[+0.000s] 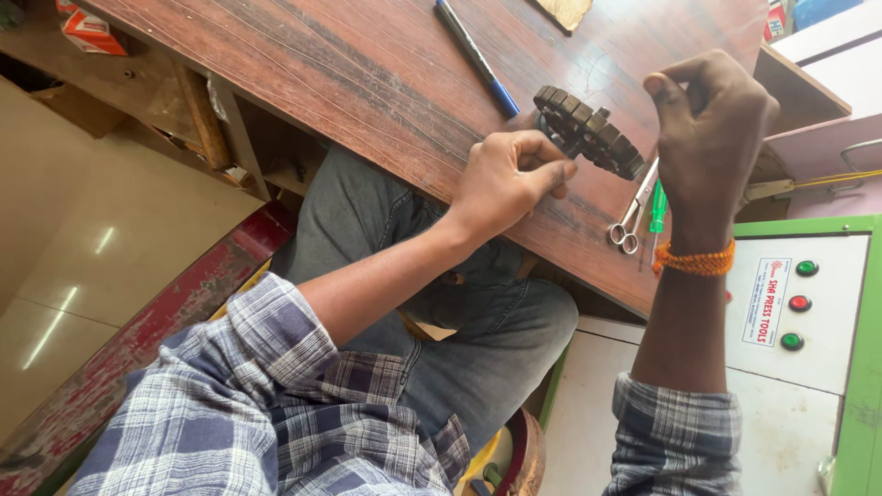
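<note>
A dark ring of bead-like segments, like a bracelet, lies on the brown wooden table. My left hand rests on the table with its fingertips pinched against the near end of the ring. My right hand is raised just right of the ring, fingers curled and thumb pressed to them as if pinching something thin; what it holds cannot be made out. An orange thread band circles that wrist. Small scissors and a green-handled tool lie under my right hand.
A blue-capped pen lies on the table beyond the ring. A white machine panel with green and red buttons stands at the right. Shelves with boxes sit at the far left. My knees are under the table edge.
</note>
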Demonstrator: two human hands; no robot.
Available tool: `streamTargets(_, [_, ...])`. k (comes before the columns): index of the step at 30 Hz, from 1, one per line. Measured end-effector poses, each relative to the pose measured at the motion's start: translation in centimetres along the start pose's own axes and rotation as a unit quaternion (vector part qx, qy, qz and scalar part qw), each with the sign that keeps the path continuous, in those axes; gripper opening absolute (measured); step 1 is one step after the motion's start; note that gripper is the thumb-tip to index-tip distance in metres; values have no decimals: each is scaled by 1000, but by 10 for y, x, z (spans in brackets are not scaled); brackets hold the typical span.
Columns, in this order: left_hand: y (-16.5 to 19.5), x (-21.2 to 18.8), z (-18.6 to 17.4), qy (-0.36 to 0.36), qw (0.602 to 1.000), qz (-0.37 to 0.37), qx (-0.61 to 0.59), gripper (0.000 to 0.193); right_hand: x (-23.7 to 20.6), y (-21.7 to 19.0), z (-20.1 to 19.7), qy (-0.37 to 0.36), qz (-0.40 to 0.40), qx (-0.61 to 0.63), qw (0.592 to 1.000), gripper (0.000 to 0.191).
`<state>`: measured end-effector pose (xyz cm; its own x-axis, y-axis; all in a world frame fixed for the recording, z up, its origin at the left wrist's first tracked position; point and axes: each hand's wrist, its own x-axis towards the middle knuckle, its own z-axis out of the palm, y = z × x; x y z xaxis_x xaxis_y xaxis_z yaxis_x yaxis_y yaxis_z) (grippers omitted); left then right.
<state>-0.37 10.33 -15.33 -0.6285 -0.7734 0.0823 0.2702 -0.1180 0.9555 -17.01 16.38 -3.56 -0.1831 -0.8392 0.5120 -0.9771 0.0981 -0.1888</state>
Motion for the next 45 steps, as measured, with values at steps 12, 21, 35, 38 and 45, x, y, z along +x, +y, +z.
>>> streamTargets(12, [-15,22,31,61,980,-129,-141,17,-4,78,21,12,13,-113,993,8])
streamTargets(21, [44,44,-10,3,731,578,363,73,-30,78,-4,23,213,-36,976,15])
streamTargets(35, [49,91,-28,-258,770,411,414,27,-57,-27,-97,41,280,201,938,12])
streamTargets(38, [54,90,-30,-234,791,405,395,34,-67,-65,-98,-28,245,102,964,5])
streamTargets(45, [51,94,-32,-226,818,381,367,50,-99,-106,-58,-135,137,67,979,8])
